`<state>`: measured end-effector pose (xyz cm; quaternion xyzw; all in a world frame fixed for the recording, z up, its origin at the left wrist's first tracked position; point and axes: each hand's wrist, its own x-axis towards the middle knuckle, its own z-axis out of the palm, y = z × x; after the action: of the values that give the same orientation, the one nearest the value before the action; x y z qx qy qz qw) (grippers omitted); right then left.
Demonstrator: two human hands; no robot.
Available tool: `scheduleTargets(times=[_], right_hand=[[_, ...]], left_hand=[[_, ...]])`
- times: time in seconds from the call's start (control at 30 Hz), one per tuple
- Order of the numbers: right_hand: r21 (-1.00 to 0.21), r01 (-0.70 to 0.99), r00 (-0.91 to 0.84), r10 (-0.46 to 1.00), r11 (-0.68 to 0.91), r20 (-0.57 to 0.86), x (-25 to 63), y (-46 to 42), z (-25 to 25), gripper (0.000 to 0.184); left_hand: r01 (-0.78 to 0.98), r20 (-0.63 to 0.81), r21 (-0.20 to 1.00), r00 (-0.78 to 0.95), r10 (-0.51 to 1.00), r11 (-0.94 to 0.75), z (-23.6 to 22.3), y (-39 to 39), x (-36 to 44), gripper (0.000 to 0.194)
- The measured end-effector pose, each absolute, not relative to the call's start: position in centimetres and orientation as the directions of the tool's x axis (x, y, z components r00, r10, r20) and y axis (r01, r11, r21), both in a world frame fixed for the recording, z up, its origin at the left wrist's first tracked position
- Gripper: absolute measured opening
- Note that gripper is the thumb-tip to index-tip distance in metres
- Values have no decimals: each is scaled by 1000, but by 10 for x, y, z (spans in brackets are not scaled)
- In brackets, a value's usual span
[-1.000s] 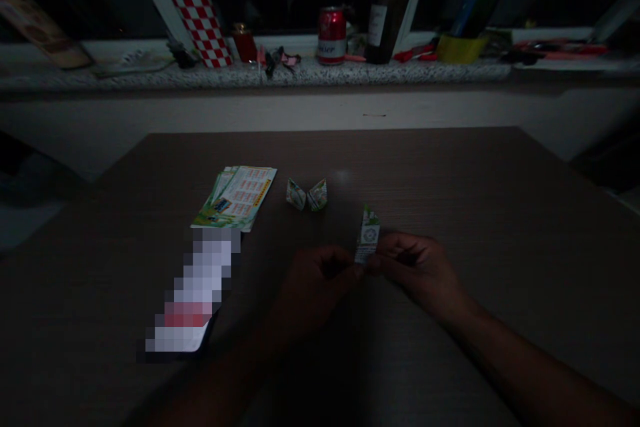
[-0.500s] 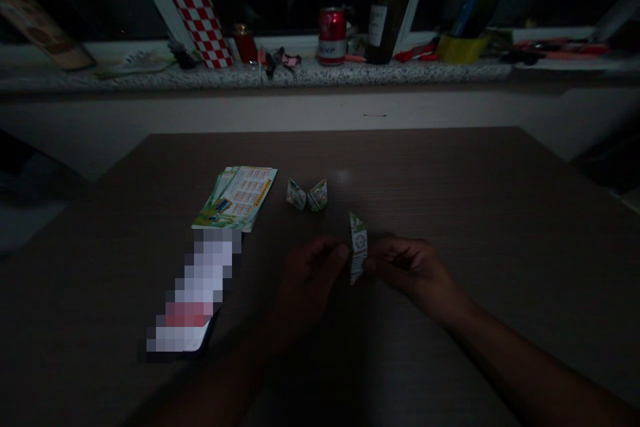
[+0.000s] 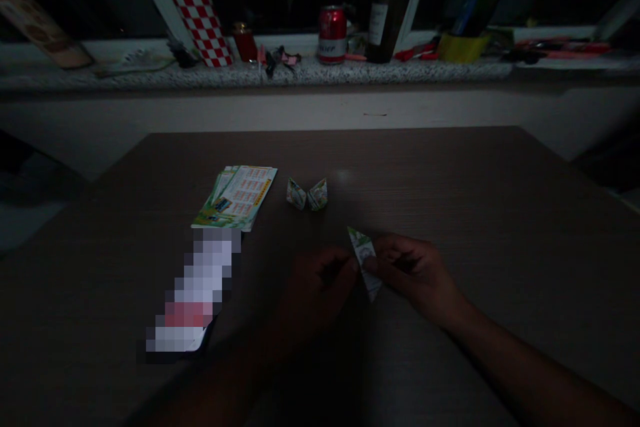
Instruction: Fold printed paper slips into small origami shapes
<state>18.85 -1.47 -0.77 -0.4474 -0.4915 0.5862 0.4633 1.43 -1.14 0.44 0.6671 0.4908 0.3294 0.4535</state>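
- Right hand (image 3: 420,270): closed on a folded paper piece (image 3: 364,250), thumb pressed on its near face.
- Left hand (image 3: 313,280): thumb and forefinger brought together at the left edge of that piece; in shadow, cannot tell whether they grip.
- Folded paper piece: between the two hands, over the counter (image 3: 450,180), tilted, green at its upper tip.
- Two folded units (image 3: 317,195): on the counter beyond the hands, side by side.
- Card stack (image 3: 235,200): left of those units, calendar print uppermost.
- Phone (image 3: 193,293): at the stack's near edge, screen obscured by pixelation.
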Motion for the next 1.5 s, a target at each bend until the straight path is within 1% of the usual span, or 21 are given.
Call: scheduleTargets(times=[0.13,0.23,0.33,0.43,0.53,0.63,0.7,0.83,1.0,1.1,1.17,1.27,1.33,1.4,1.5], right_hand=[[-993,-100,-165,985,-62,-45,188,-15,-7,22],[-995,-97,-184,983,-38,-20,188,-15,-7,22],[-999,-53,-196,981,-9,1,189,-16,-8,22],[-999,-31,-171,985,12,17,189,-16,-8,21],[-998,-59,-187,982,-5,6,189,-17,-6,19],[-996,-81,-226,974,-33,-14,188,-17,-4,19],[-998,-63,-217,976,-16,-2,188,-18,-3,21],[-999,5,-173,984,48,47,188,-19,-3,23],[-990,100,-164,983,95,77,187,-21,-5,23],[-984,146,-160,984,102,78,187,-21,-7,19],[-992,105,-173,983,76,57,187,-20,-8,17],[-999,-33,-223,975,-10,-2,187,-19,-7,22],[-994,-92,-260,965,-63,-38,188,-18,-5,24],[-990,-113,-283,957,-90,-55,188,-18,-3,22],[-992,-108,-281,959,-72,-39,189,-18,-3,20]], left_hand=[[333,-3,935,346,938,-120,5,-12,15,23],[343,11,928,356,934,-142,4,-11,15,20],[341,13,928,374,927,-150,3,-10,14,17],[330,3,933,391,920,-143,2,-9,13,16],[346,-16,926,436,900,-151,1,-9,12,23],[383,8,899,469,883,-212,2,-10,12,30],[384,25,896,460,888,-224,3,-10,14,30],[385,9,902,437,899,-196,6,-9,15,30],[483,101,807,456,884,-340,2,-8,13,27],[528,161,738,467,870,-420,0,-8,12,25],[537,184,716,471,862,-446,0,-9,12,24],[507,219,710,500,838,-488,1,-9,11,23],[465,252,710,534,807,-529,3,-8,10,22],[436,265,717,551,791,-544,3,-8,9,22],[431,230,740,559,796,-516,2,-8,9,24]])
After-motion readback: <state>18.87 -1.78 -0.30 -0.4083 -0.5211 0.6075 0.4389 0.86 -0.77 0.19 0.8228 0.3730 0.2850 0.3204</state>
